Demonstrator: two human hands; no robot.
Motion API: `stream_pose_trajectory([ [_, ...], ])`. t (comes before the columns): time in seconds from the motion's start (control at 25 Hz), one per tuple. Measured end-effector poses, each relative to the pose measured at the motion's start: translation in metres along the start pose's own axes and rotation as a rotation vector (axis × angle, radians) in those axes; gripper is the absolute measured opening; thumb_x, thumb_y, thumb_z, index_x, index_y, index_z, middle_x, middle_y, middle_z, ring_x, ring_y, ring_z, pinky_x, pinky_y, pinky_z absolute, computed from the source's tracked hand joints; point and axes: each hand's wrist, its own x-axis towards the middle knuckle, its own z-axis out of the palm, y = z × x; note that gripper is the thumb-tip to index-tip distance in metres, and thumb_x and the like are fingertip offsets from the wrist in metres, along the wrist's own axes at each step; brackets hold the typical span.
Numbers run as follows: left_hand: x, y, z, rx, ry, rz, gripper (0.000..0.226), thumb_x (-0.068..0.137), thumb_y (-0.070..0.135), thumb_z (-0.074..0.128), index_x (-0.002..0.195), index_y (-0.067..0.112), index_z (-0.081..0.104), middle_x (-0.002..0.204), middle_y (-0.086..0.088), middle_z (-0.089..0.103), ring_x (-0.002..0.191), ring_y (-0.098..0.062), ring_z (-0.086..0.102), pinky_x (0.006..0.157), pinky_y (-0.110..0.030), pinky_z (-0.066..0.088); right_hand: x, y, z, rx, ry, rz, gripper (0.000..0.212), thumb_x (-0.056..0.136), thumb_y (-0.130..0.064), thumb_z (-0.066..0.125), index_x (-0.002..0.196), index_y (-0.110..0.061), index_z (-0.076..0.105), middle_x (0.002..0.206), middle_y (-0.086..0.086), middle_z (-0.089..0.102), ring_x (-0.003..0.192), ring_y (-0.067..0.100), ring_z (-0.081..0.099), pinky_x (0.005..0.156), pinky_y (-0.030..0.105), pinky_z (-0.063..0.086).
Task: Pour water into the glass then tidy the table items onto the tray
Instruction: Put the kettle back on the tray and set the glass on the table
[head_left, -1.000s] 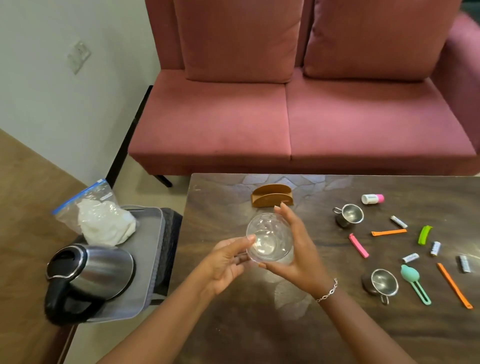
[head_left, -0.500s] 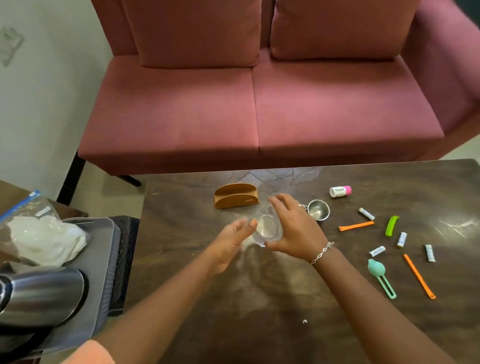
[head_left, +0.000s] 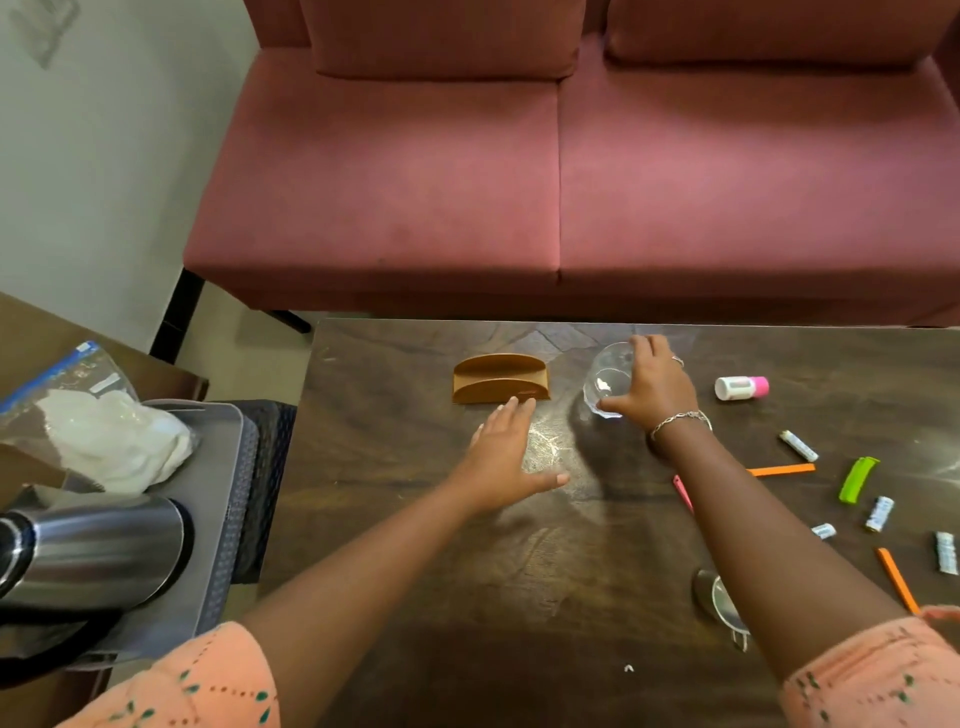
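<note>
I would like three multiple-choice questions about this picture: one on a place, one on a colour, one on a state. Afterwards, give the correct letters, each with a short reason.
1. Where is the kettle?
A. far left, on the grey tray
B. far right
C. top centre

2. What colour is the cap of the small white bottle?
A. green
B. pink
C. blue

3. The glass is:
A. standing untouched
B. lying untouched on its side
C. gripped by the right hand

Answers:
1 A, its steel body sits on the tray at the left edge.
2 B, the cap end is bright pink.
3 C, fingers and thumb curl round the glass.
</note>
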Motion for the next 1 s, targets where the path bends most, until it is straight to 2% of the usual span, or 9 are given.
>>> stream_pose_trajectory([
  [0.4, 0.003, -0.041, 0.008, 0.107, 0.01, -0.018, 0.089, 0.081, 0.04, 0.064, 0.147, 0.024, 0.006, 0.158, 0.0, -0.004, 0.146, -0.019, -0.002, 0.118, -0.04, 0.006, 0.037, 0.013, 0.03, 0.007, -0.07, 0.11, 0.083, 0.055, -0.027, 0.086, 0.118, 0.001, 0.039, 0.125, 0.021, 0.04, 0.113, 0.042, 0.046, 0.091, 0.048, 0.045],
  [0.64, -0.003, -0.055, 0.008, 0.109, 0.07, -0.021, 0.084, 0.084, 0.037, 0.062, 0.147, 0.024, 0.008, 0.158, -0.001, 0.0, 0.146, -0.019, 0.001, 0.119, -0.039, 0.008, 0.035, 0.005, 0.03, -0.066, -0.098, 0.171, 0.085, 0.065, -0.033, 0.08, 0.128, -0.002, 0.032, 0.131, 0.023, 0.035, 0.12, 0.042, 0.038, 0.095, 0.05, 0.041],
  [0.8, -0.011, -0.073, 0.006, 0.242, 0.115, 0.017, 0.083, 0.086, 0.036, 0.059, 0.147, 0.022, 0.004, 0.158, -0.004, -0.003, 0.146, -0.02, -0.003, 0.119, -0.037, 0.002, 0.007, -0.016, 0.036, -0.089, 0.02, 0.099, 0.07, 0.077, -0.028, 0.069, 0.131, -0.003, 0.034, 0.139, 0.026, 0.032, 0.128, 0.042, 0.031, 0.104, 0.051, 0.033],
  [1.0, -0.033, -0.105, 0.0, 0.489, 0.133, 0.008, 0.085, 0.091, 0.043, 0.047, 0.145, 0.018, -0.014, 0.155, -0.012, -0.021, 0.143, -0.026, -0.018, 0.115, -0.039, -0.009, -0.048, -0.059, 0.057, -0.188, -0.023, -0.062, 0.078, 0.085, -0.034, 0.059, 0.143, -0.007, 0.015, 0.153, 0.02, 0.012, 0.141, 0.034, 0.011, 0.114, 0.044, 0.017],
])
